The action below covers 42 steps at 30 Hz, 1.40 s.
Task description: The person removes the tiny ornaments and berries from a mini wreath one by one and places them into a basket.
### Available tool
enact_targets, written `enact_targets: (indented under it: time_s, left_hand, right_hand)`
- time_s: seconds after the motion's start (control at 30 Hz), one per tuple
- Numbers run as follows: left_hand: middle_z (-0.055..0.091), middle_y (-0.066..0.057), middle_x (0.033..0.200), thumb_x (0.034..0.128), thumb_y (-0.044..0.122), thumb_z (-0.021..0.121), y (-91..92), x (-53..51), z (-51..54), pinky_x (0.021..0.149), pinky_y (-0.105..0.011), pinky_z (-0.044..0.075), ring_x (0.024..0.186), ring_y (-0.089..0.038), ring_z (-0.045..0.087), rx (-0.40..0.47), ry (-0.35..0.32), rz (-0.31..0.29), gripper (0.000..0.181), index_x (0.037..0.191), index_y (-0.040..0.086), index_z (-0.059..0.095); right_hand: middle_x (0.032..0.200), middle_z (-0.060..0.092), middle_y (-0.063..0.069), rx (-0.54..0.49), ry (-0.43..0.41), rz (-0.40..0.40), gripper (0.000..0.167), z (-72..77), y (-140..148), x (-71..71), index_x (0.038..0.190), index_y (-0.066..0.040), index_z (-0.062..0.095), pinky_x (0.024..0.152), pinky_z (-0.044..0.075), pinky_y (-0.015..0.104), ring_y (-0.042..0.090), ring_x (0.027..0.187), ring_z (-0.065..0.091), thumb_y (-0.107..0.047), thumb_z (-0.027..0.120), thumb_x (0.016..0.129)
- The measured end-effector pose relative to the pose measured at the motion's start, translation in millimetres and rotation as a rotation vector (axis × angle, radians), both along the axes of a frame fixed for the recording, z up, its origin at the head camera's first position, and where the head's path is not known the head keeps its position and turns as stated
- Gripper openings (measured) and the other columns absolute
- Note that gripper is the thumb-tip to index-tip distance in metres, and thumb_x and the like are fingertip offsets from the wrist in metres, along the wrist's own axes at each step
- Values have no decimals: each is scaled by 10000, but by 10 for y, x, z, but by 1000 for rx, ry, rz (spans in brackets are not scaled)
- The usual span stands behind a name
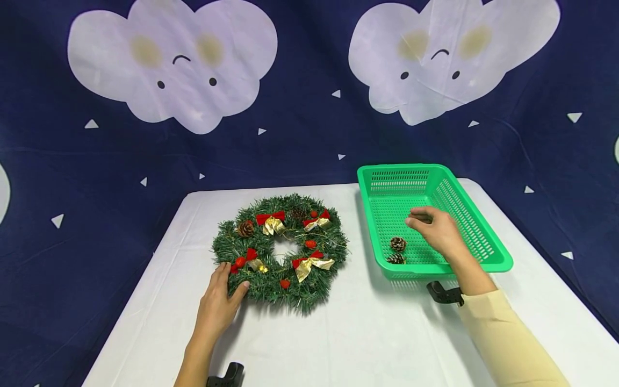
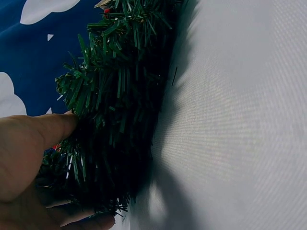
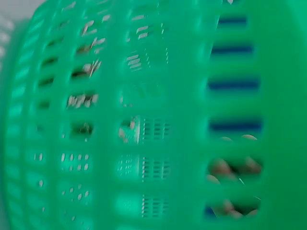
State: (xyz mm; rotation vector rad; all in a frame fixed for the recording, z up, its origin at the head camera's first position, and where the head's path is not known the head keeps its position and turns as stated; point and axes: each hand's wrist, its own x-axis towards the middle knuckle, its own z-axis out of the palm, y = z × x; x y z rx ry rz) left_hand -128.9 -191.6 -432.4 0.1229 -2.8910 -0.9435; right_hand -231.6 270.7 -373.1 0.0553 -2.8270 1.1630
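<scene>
A green artificial wreath (image 1: 271,293) with gold-and-red bows, red berries and pine cones lies on the table. My left hand (image 1: 218,301) rests on its near left edge, thumb apart from the fingers. In the left wrist view the thumb (image 2: 60,127) touches the green needles, while the fingers lie lower along the wreath. My right hand (image 1: 437,231) hovers over a green plastic basket (image 1: 369,215), its fingers loosely bent. Nothing shows between them. Two pine cones (image 1: 398,244) sit in the basket's near left corner. The basket wall (image 3: 187,110) mostly hides the right hand in the right wrist view.
A white cloth covers the table (image 1: 353,333). Behind it hangs a dark blue backdrop (image 1: 309,140) with white clouds and small triangles. The basket's raised rim surrounds the space under my right hand. Black wrist cameras (image 1: 442,293) sit on both wrists.
</scene>
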Motion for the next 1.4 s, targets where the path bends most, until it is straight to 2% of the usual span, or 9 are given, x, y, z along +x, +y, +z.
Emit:
enact_targets:
  time_s: [0.27,0.63,0.9,1.13,1.4]
  left_hand:
    - [217,-224,1542,945,345,551,-2,7,-13,1039,-630,333,1344,-483,316,2,19,-1,706,1472,-21,257]
    - [206,-219,1547,947,355,546,-8,8,-15,1053,-623,322,1354,-474,306,2,4,-4,713,1477,-17,247]
    - [202,-220,1548,948,360,542,-12,-1,-19,1054,-625,319,1357,-473,300,-5,3,-7,715,1479,-15,243]
    - [222,-220,1541,940,353,557,-9,-9,-22,1056,-615,325,1359,-466,306,0,14,-8,711,1472,-15,263]
    - [226,-215,1541,939,354,558,-3,-5,-14,1063,-610,322,1362,-459,305,-2,13,-6,714,1471,-18,262]
  right_hand:
    - [1260,610,175,-53,58,45,528,71,-230,37,1297,-86,549,903,486,497,353,1144,581,-447,574,913]
    - [1257,619,143,-150,91,83,502,108,-582,-29,1273,-95,564,924,501,468,325,1139,600,-424,612,896]
    - [1246,628,111,-208,94,81,495,139,-834,-62,1272,-100,565,935,505,443,301,1150,600,-396,641,882]
    - [1248,630,90,-210,94,77,459,152,-1012,-102,1267,-135,573,925,512,441,294,1163,592,-373,648,882]
    - [1248,634,84,-239,95,88,449,131,-1167,-147,1264,-119,573,921,520,426,287,1164,596,-341,655,882]
